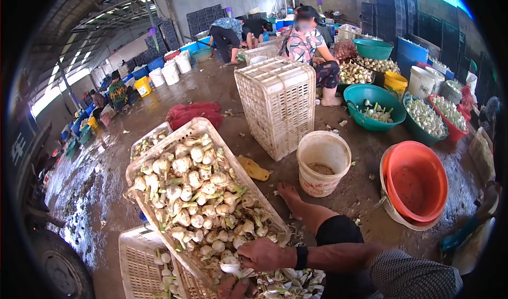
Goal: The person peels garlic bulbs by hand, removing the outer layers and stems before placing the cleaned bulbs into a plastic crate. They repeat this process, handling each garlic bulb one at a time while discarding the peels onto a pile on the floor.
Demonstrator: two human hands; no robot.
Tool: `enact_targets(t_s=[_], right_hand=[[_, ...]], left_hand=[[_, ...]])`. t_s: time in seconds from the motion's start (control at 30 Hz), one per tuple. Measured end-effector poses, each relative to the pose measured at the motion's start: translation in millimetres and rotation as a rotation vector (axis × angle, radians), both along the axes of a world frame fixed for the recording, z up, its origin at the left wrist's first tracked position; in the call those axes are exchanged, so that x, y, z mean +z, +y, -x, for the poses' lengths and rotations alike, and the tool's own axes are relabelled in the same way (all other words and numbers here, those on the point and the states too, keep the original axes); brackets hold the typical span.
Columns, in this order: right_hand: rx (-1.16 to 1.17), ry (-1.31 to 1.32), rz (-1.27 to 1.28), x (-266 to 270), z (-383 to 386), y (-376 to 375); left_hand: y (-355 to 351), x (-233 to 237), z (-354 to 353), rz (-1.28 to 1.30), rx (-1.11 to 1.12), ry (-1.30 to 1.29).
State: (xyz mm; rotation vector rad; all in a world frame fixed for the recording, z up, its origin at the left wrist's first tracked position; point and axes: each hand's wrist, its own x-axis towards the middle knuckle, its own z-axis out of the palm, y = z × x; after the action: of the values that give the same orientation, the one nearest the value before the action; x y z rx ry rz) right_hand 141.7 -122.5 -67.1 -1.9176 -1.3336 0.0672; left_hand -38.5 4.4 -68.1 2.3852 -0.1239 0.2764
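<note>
A tilted plastic crate full of garlic bulbs with stems and roots on lies in front of me. At its near end, my right hand, with a black band at the wrist, has its fingers curled against a whitish garlic bulb. My left hand is just below that bulb at the bottom edge, partly cut off, fingers bent; what it grips is hidden. Peeled skins and stalks are heaped beside my hands.
Below the full crate stands another crate with some trimmed bulbs in it. A white bucket, stacked red basins and an upright crate stand nearby. A person sits beyond, among tubs of garlic. My bare foot rests on the wet floor.
</note>
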Motion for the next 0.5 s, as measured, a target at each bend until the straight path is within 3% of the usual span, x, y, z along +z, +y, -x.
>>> enact_targets(t_s=[0.07,0.1,0.17,0.2,0.27,0.33,0.4,0.47,0.5], right_hand=[[-0.027,0.015,-0.037,0,0,2],[-0.027,0.015,-0.040,0,-1,4],[-0.107,-0.004,-0.016,-4,-6,5],[-0.110,-0.007,-0.018,-6,-16,5],[-0.331,0.120,-0.023,-6,-43,0],[-0.299,0.043,0.005,-12,-44,-4],[0.312,0.034,0.208,-43,-32,-14],[0.616,0.271,0.192,-86,-7,-25],[0.610,0.155,0.175,-73,7,-24]], left_hand=[[-6,3,-1,0.323,0.269,0.066],[-4,1,0,0.320,0.269,0.065],[1,-6,0,0.777,0.204,0.229],[-2,10,-1,0.775,0.201,0.227],[-9,40,4,1.086,0.099,0.414],[-8,28,7,1.096,0.135,0.433],[-6,18,5,1.299,0.245,0.477],[-1,15,7,1.254,0.228,0.452],[-2,23,8,1.193,0.267,0.440]])
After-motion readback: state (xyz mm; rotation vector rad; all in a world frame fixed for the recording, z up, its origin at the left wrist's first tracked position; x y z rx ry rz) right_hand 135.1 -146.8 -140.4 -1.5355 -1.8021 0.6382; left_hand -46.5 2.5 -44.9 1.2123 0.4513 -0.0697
